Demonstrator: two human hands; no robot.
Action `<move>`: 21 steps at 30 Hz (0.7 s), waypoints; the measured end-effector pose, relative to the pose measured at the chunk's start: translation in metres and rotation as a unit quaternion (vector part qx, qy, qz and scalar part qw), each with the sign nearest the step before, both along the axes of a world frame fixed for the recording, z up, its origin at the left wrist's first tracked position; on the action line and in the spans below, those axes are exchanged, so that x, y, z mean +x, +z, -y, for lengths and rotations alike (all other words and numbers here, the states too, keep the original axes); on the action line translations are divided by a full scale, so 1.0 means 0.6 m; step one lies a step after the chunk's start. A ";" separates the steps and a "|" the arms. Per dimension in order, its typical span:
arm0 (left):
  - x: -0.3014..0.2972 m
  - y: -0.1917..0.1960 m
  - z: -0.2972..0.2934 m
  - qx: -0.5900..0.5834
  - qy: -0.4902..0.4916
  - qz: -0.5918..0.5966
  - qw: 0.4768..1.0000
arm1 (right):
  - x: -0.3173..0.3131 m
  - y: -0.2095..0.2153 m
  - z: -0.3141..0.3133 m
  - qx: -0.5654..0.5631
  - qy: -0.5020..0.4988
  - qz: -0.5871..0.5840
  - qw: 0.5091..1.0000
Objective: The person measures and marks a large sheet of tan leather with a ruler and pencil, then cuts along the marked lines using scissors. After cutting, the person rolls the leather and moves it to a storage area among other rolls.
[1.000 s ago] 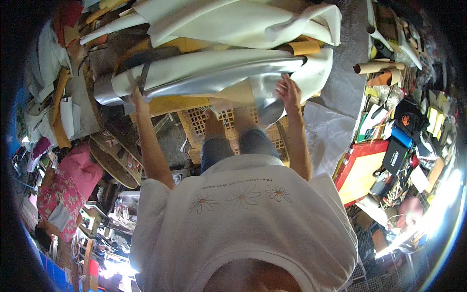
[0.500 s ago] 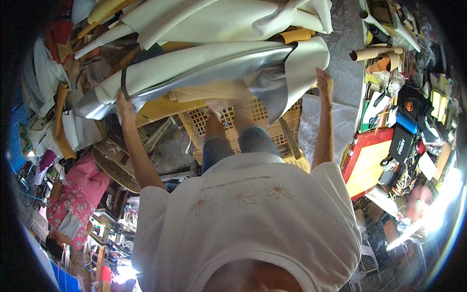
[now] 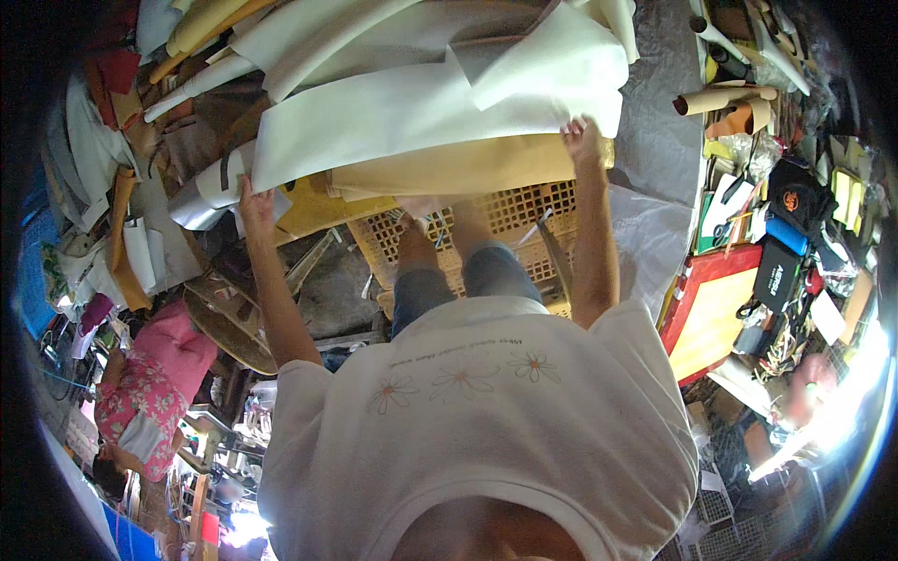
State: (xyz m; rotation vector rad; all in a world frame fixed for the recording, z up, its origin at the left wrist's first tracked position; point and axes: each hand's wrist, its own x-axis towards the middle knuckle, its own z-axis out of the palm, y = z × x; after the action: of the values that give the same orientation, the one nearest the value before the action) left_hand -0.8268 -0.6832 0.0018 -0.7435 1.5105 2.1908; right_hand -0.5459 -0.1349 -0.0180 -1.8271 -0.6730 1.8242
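A broad white sheet of flexible material [image 3: 374, 126] stretches in front of me. Its right part is folded back over itself, and the pile behind it touches its far side. My left hand [image 3: 256, 204] pinches the sheet's lower left corner, next to a silver-and-white roll [image 3: 208, 192] with a dark strap across it. At the lower right edge, my right hand [image 3: 582, 140] has its fingers curled on the sheet. Below the near edge shows a tan sheet [image 3: 402, 173], touched by neither hand.
More rolled sheets [image 3: 327, 42] lie heaped at the far side. Yellow plastic crates [image 3: 524, 248] are by my legs. A red-framed yellow board [image 3: 716, 313] and cluttered goods line the right. At the left, another person in pink [image 3: 150, 393] is near a rounded wooden board [image 3: 224, 323].
The sheet's silver face has turned out of sight, and its white face now spreads wide. My right hand moved left and farther away; my left hand shifted slightly right.
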 end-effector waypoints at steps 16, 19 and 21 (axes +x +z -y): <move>0.085 0.081 -0.116 0.414 0.141 -0.094 0.895 | -0.062 0.138 0.042 0.071 -0.085 -0.168 0.980; 0.091 0.058 -0.161 0.249 0.180 -0.034 0.951 | -0.071 0.228 0.048 0.477 0.165 -0.046 0.862; 0.062 0.073 -0.183 0.078 0.152 -0.035 0.985 | -0.079 0.274 0.043 0.480 0.175 -0.115 0.852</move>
State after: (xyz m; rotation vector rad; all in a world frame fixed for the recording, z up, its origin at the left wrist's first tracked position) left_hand -0.7896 -0.5735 0.0453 -0.9046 1.3071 2.5491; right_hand -0.5932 -0.1607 0.1465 -0.8350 -1.5401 1.4118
